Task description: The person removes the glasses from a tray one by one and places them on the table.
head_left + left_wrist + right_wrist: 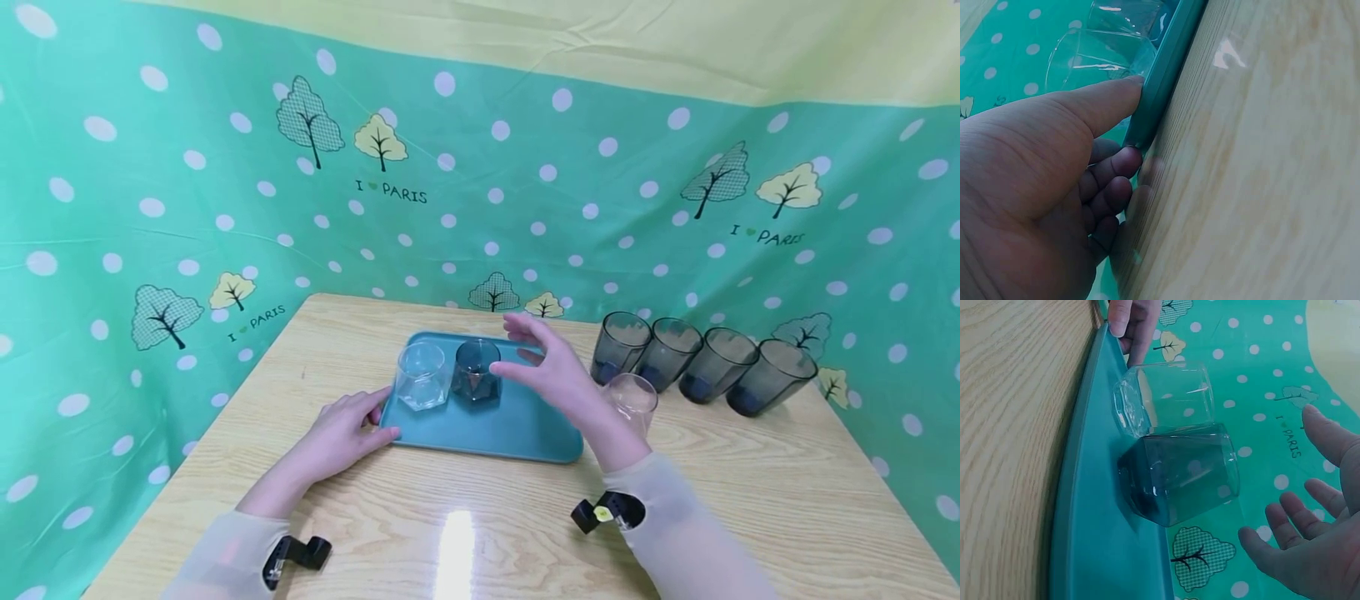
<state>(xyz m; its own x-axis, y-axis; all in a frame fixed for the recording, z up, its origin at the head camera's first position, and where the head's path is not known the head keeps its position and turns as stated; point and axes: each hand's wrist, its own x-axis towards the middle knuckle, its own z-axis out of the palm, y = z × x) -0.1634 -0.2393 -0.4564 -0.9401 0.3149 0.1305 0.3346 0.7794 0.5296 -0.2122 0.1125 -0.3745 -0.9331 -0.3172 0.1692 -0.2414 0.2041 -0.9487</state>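
A blue-green tray lies on the table in the head view. On its left part stand a clear faceted glass and a dark grey faceted glass, side by side. My left hand grips the tray's left end, thumb along the rim and the other fingers curled against the edge. Just right of the dark glass is my right hand, its thumb and fingers spread around air. In the right wrist view a gap shows between that hand and the dark glass.
Four tall grey glasses, the leftmost one among them, stand in a row at the back right. Another clear glass is beside my right forearm, partly hidden by it. A polka-dot cloth hangs behind the wooden table.
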